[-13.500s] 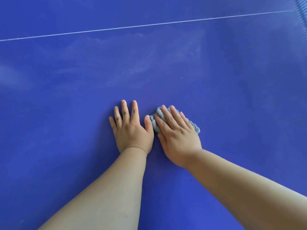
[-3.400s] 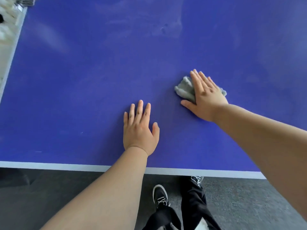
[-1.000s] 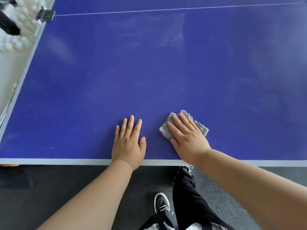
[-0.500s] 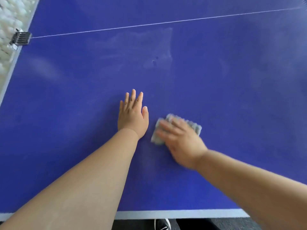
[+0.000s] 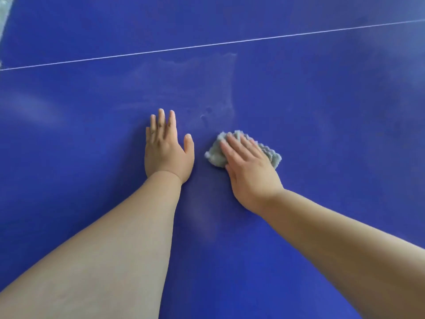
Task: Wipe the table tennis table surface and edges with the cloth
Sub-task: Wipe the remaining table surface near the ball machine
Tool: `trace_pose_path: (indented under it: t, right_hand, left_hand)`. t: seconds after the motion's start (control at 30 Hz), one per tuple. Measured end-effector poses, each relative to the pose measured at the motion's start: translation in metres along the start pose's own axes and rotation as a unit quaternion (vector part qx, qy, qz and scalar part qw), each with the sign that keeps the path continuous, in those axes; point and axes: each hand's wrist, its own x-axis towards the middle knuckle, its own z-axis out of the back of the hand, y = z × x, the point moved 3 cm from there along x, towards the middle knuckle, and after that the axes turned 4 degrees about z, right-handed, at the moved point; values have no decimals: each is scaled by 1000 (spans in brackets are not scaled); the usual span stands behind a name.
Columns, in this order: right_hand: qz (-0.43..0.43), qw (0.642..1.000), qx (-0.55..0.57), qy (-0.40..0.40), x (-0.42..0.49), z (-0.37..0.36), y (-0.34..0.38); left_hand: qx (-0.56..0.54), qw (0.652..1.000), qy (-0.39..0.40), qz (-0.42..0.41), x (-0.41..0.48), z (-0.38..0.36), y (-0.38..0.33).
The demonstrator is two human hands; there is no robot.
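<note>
The blue table tennis table [image 5: 322, 116] fills nearly the whole view. A crumpled grey cloth [image 5: 216, 153] lies on it right of centre. My right hand [image 5: 249, 171] presses flat on the cloth with straight fingers, hiding most of it. My left hand [image 5: 166, 150] rests flat on the bare table surface a short way left of the cloth, fingers straight and pointing away from me. Both forearms reach in from the bottom of the view.
A thin white line [image 5: 207, 44] crosses the table beyond my hands. A pale smeared patch [image 5: 195, 88] marks the surface between the line and my hands. A strip of pale floor [image 5: 3, 14] shows at the top left corner.
Both hands have slid farther onto the table, away from the near edge, which has dropped out of view. My right hand carried the cloth forward with it.
</note>
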Motion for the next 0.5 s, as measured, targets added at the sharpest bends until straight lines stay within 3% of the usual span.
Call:
trace_pose_path:
  t: [0.1,0.17,0.23,0.3,0.37,0.43,0.5]
  right_hand:
    - [213,970,1,118,-61,-18,27]
    - [282,948,18,142,-83,-14,24]
    - [235,965,4,116,-54,0,2]
    - [89,995,4,43,6,19,-28]
    - [-40,999,26,-16,67,37,-55]
    - [-82,996,27,-25,105,40,-63]
    - [-65,998,0,-17,109,33,-53]
  left_hand:
    - [15,1000,15,8,0,-1,1]
    - [34,999,22,7,2,0,-1]
    - [38,999,28,7,2,2,-1]
    - [39,999,31,7,2,2,-1]
    - [41,999,33,7,1,2,-1]
    - [43,999,31,6,0,1,0]
    - [46,999,28,0,0,0,0]
